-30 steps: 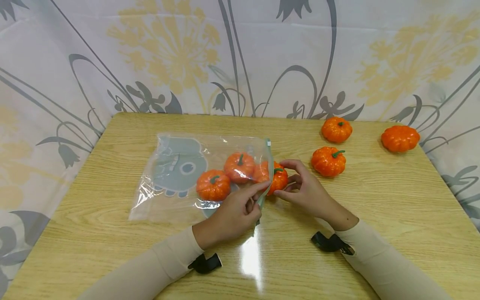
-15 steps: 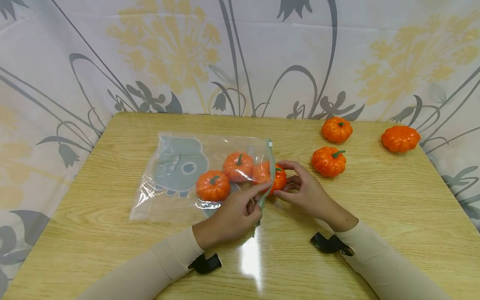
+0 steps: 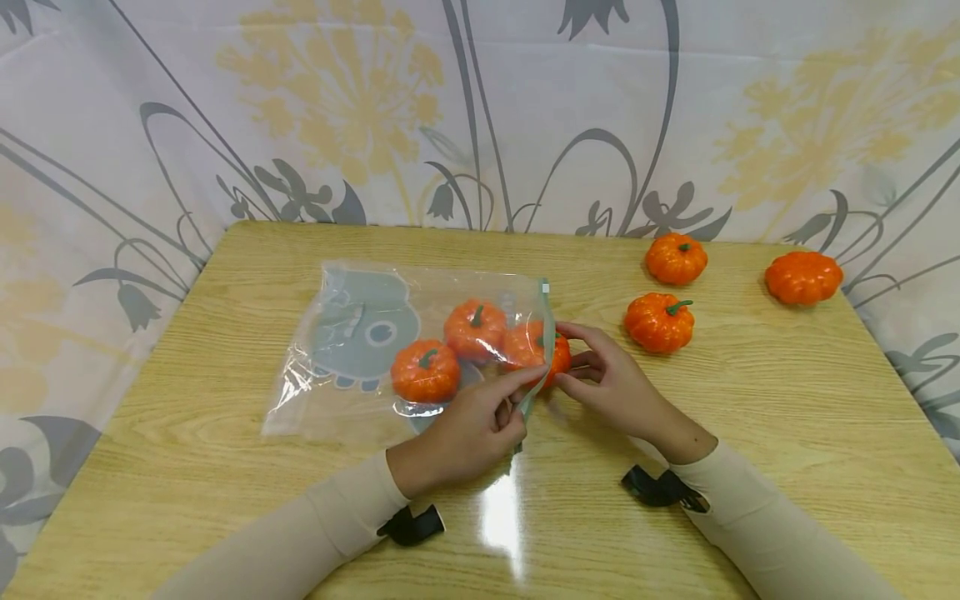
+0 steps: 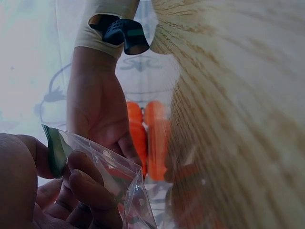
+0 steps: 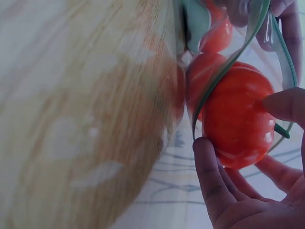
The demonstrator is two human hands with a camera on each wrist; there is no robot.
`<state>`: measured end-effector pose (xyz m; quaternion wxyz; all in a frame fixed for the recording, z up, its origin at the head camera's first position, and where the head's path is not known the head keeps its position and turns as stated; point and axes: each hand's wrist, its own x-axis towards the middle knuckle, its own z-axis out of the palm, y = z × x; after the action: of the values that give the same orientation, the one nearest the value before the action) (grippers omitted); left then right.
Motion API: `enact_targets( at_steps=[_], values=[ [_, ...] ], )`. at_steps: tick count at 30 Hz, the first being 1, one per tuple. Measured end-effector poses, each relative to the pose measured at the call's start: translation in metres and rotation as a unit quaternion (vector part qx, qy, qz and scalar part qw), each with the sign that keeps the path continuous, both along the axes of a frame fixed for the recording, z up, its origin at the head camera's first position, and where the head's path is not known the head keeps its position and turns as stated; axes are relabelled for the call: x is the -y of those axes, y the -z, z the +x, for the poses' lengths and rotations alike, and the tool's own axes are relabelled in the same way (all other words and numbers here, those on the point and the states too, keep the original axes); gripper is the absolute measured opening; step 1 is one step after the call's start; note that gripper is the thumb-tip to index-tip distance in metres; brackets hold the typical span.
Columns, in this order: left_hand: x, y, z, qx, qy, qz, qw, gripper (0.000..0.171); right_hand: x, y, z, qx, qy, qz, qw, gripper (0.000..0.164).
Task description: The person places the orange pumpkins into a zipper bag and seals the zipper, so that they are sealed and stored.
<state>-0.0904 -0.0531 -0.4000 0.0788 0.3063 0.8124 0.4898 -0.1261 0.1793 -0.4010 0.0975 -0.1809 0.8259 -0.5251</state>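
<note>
A clear zip bag [image 3: 300,408] with a blue-grey cartoon print lies flat on the table, its green-edged mouth facing right. Inside are two orange toy pumpkins, one at the front [image 3: 425,371] and one farther back [image 3: 476,329]. My left hand [image 3: 465,429] pinches the near part of the bag's mouth. A third toy pumpkin [image 5: 238,114] sits partly within the mouth, most of it under the film. Around its right side, my right hand [image 3: 611,387] holds it with thumb and fingers. The green rim crosses over this pumpkin in the right wrist view.
To the right lie three more orange pumpkins: one near the right hand [image 3: 660,323], one behind it [image 3: 676,258] and one by the right edge [image 3: 803,277]. A patterned cloth [image 3: 525,108] rises behind the wooden table [image 3: 787,400].
The pumpkin in my right hand has slid slightly left, deeper into the bag. The bag's mouth has shifted a little right over it. My left hand keeps its pinch.
</note>
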Motion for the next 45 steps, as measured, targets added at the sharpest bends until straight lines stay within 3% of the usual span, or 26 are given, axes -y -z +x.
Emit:
enact_targets(
  at_steps=[23,36,45],
  values=[
    [0.0010,0.0000,0.0011,0.012,0.014,-0.020,0.9996,0.058,0.0017,0.0011,0.0001,0.026,-0.003,-0.030,0.999,0.057],
    [0.0011,0.0003,0.0004,0.005,0.017,-0.025,0.9995,0.058,0.0030,0.0016,-0.0003,0.040,0.007,-0.025,0.999,0.054],
    [0.0006,0.0010,0.0004,0.006,0.026,-0.022,0.9994,0.059,0.0016,0.0028,0.0002,0.021,0.008,0.010,1.000,0.045]
  ],
)
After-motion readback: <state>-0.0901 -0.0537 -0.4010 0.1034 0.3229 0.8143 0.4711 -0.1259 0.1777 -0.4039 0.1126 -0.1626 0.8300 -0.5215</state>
